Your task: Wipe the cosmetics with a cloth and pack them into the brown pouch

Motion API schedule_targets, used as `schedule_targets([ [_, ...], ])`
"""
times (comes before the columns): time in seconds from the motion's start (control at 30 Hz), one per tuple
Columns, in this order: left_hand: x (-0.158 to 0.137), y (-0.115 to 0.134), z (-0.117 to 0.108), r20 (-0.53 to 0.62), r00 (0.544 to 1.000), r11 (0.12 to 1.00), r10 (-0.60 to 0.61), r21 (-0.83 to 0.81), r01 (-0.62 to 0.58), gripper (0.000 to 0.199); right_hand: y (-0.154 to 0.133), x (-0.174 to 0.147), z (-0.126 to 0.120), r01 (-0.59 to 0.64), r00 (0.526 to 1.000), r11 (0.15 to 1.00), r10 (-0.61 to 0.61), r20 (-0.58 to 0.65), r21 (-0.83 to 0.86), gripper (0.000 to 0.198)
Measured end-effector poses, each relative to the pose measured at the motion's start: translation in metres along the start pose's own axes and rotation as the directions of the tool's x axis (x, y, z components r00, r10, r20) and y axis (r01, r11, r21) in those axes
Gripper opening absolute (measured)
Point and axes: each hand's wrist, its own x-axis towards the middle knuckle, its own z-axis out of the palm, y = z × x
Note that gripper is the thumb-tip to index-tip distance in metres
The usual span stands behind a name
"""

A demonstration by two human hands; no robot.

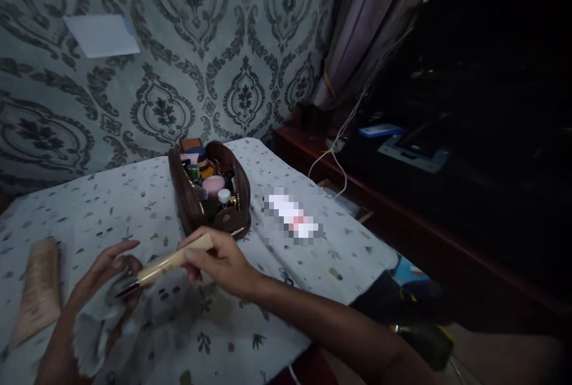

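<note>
My right hand pinches a slim cream-coloured cosmetic tube by its wider end. The tube tilts down to the left, and its narrow end is dark. At that dark end my left hand curls its fingers around a crumpled white cloth, which hangs below the palm. Blur hides whether the cloth touches the tube. Just beyond my right hand stands an unzipped brown cosmetic bag. Inside it are several small items, among them a pink round piece and a white-capped bottle.
A beige squeeze tube lies at the left on the patterned white tablecloth. Right of the bag is a pixelated white and pink object. A white cable hangs near a dark red ledge. Patterned wallpaper rises behind.
</note>
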Motion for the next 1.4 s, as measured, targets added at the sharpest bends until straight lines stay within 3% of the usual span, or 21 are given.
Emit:
schedule_targets([
  [0.07,-0.005,0.016,0.015,-0.020,0.995,0.975,0.099,0.202,-0.093,0.041,-0.014,-0.008,-0.010,0.037,0.997,0.998,-0.041,-0.069,-0.054,0.042],
  [0.13,-0.005,0.030,0.029,0.047,0.956,0.845,0.291,0.455,-0.280,0.042,-0.028,-0.015,-0.020,0.077,0.986,0.988,-0.095,-0.138,-0.133,0.038],
  [0.23,0.003,0.044,0.047,0.302,0.792,0.510,0.530,0.633,-0.582,0.046,-0.053,-0.023,-0.035,0.156,0.948,0.951,-0.220,-0.229,-0.268,0.035],
  [0.3,0.010,0.050,0.058,0.449,0.700,0.293,0.556,0.682,-0.670,0.048,-0.073,-0.024,-0.043,0.218,0.907,0.908,-0.324,-0.268,-0.359,0.033],
  [0.33,0.013,0.052,0.062,0.499,0.686,0.195,0.530,0.715,-0.671,0.048,-0.083,-0.024,-0.046,0.249,0.882,0.878,-0.380,-0.279,-0.409,0.031],
  [0.4,0.017,0.054,0.068,0.550,0.699,0.024,0.457,0.778,-0.628,0.049,-0.101,-0.021,-0.050,0.324,0.828,0.799,-0.499,-0.255,-0.507,0.027],
  [0.47,0.019,0.053,0.071,0.570,0.710,-0.089,0.413,0.801,-0.592,0.050,-0.115,-0.015,-0.052,0.368,0.805,0.727,-0.561,-0.192,-0.579,0.025],
  [0.63,0.021,0.045,0.066,0.608,0.647,-0.177,0.460,0.777,-0.604,0.048,-0.126,0.006,-0.055,0.381,0.811,0.572,-0.584,-0.034,-0.727,0.024],
  [0.83,0.025,0.039,0.063,0.646,0.592,-0.242,0.482,0.747,-0.619,0.044,-0.117,0.049,-0.061,0.428,0.815,0.319,-0.540,0.209,-0.846,0.014],
  [0.93,0.026,0.038,0.063,0.663,0.542,-0.287,0.517,0.730,-0.620,0.043,-0.112,0.071,-0.062,0.437,0.820,0.221,-0.497,0.285,-0.872,0.013],
  [1.0,0.027,0.037,0.064,0.678,0.500,-0.321,0.538,0.714,-0.622,0.041,-0.110,0.083,-0.059,0.398,0.860,0.164,-0.410,0.304,-0.903,0.013],
  [1.1,0.028,0.036,0.064,0.702,0.454,-0.361,0.549,0.689,-0.628,0.039,-0.108,0.095,-0.052,0.314,0.937,0.046,-0.175,0.301,-0.948,0.017],
  [1.2,0.028,0.037,0.064,0.717,0.423,-0.380,0.555,0.670,-0.638,0.038,-0.103,0.103,-0.048,0.292,0.956,-0.087,0.051,0.288,-0.953,0.023],
  [1.4,0.029,0.035,0.065,0.710,0.421,-0.367,0.565,0.673,-0.643,0.037,-0.097,0.111,-0.049,0.280,0.957,-0.184,0.132,0.258,-0.942,0.027],
])
